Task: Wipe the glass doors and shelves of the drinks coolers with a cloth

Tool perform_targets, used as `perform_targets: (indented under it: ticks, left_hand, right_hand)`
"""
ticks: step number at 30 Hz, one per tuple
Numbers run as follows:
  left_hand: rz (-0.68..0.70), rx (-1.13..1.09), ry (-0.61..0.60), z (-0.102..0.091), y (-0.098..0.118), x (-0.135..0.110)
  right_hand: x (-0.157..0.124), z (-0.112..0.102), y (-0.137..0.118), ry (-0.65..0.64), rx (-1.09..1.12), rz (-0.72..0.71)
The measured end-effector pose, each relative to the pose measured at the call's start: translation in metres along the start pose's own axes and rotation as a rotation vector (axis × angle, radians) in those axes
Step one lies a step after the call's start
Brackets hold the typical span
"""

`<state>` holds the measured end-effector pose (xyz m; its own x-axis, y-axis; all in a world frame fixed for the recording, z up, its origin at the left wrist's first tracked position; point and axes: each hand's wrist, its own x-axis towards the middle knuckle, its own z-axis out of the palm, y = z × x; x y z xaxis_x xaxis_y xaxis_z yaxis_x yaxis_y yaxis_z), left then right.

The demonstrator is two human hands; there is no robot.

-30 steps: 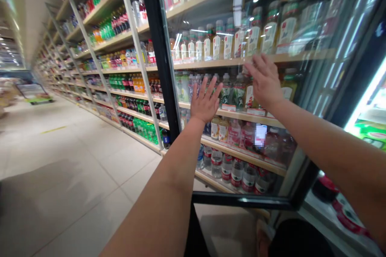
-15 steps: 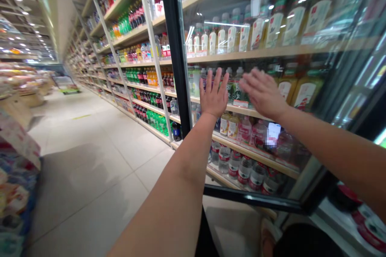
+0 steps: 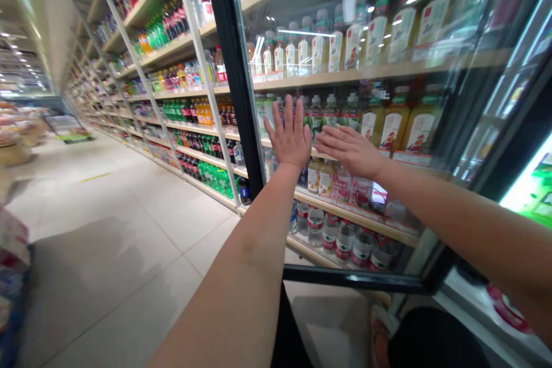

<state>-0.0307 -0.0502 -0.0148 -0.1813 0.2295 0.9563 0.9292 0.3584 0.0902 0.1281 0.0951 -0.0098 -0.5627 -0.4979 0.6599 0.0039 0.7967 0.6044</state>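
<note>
Glass door (image 3: 228, 69), at L fingers (image 3: 293, 121), R fingers (image 3: 334, 141)

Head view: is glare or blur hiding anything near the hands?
Head view: glare streaks cross the glass cooler door above the right hand; a pixelated patch sits below that hand; the far-left merchandise display is blurred; wide-angle distortion bends the drinks shelving.

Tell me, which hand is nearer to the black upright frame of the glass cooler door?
The left hand. It is just to the right of the black upright frame, while the right hand sits farther right, beyond the left hand.
</note>
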Motion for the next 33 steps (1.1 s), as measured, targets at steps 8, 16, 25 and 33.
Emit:
perform_targets:
  ticks: [8, 16, 25, 33]
  left_hand:
    - [-0.063, -0.053, 0.015, -0.003, 0.0, 0.001]
    - [-0.02, 0.043, 0.03, -0.002, -0.004, -0.002]
    - [0.003, 0.019, 0.073, -0.002, -0.005, -0.005]
    - [-0.011, -0.03, 0.052, -0.003, -0.005, -0.002]
  right_hand:
    - [0.026, 0.002, 0.016, 0.181, -0.027, 0.403]
    - [0.072, -0.011, 0.036, 0.09, 0.003, 0.364]
    - [0.091, -0.023, 0.06, 0.063, -0.03, 0.352]
    - [0.01, -0.008, 0.01, -0.011, -0.031, 0.095]
